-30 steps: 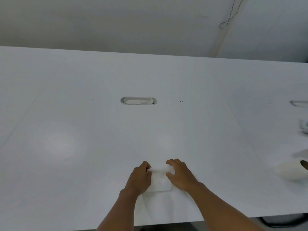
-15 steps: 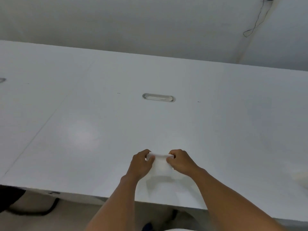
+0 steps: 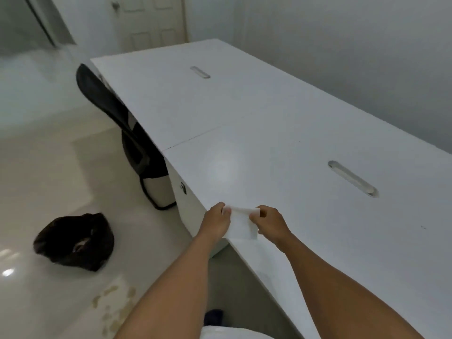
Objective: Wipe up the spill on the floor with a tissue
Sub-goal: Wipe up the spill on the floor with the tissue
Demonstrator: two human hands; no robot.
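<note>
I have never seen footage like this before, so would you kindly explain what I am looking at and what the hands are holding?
There is no machine here: a person wears a wide-angle camera on the head, so this single view looks forward and down at their own bare arms. The left hand and right hand each pinch a top corner of a white tissue, held just above the near edge of a long white desk. The desk is otherwise bare near the hands. On the floor to the left you see pale yellowish spill patches, a dark crumpled bag, and a black chair by the desk.
</note>
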